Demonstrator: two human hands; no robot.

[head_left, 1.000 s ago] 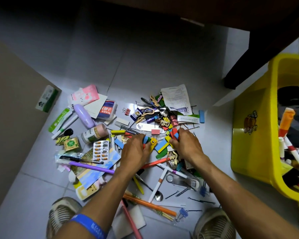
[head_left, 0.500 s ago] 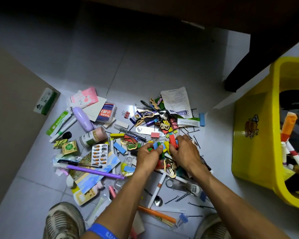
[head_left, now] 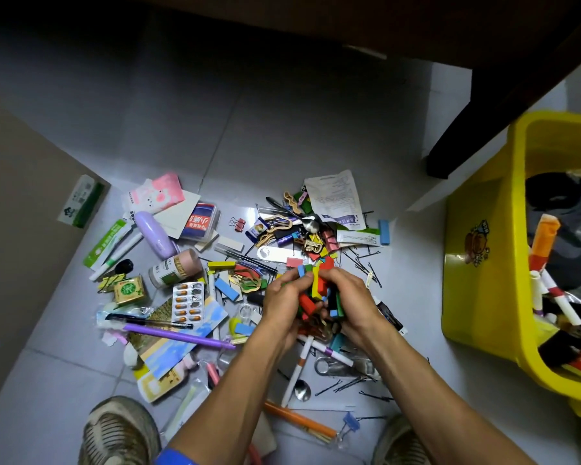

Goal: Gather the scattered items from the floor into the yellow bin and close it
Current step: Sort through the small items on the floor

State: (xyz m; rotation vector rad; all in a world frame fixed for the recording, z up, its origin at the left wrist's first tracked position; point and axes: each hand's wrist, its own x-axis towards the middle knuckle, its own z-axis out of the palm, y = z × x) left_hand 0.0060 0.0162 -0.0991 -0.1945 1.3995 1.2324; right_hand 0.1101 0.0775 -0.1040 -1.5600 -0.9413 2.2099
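Presently the left hand [head_left: 284, 297] and right hand [head_left: 348, 297] are cupped together, fingers curled round a heap of small coloured blocks [head_left: 319, 293] held between the palms just above the floor pile [head_left: 215, 297]. The yellow bin [head_left: 477, 297] stands open at the person's right, apart from the pile, already holding markers and dark items.

Judgement on the step in hand: this is a 2-handed scoop awaiting transfer. To do it well, both palms should close underneath so no block slips through the gap, and the load should travel low and level to the bin rim before release. Loose pieces at the top of the heap look most likely to fall.

Outward, the floor carries a blister pack [head_left: 188, 302], a purple pen [head_left: 178, 335], a lilac case [head_left: 156, 238], a paper leaflet [head_left: 337, 199], hairpins [head_left: 366, 263] and a spoon [head_left: 302, 391]. Much remains to gather.

Hidden or unclear: the undersides of both hands, the count of blocks held, the bin's far side, which is cut off by the frame edge, and any lid, which is not visible.
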